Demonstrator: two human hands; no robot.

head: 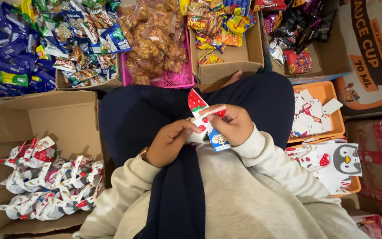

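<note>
Both my hands meet over my lap on a small white paper pouch with red strawberry print [202, 111]. My left hand [169, 141] pinches its lower left side. My right hand [233, 124] grips its top right edge. A small blue and white snack packet [219, 140] sticks out below the pouch, under my right hand. The pouch's pointed strawberry flap stands up above my fingers.
A cardboard box [32, 117] at left holds several finished strawberry pouches [49, 183]. An orange tray [321, 90] at right holds white paper tags, with flat penguin and strawberry sheets [337, 161] below. Boxes of wrapped snacks [80, 40] and a pink basket [173, 79] line the far side.
</note>
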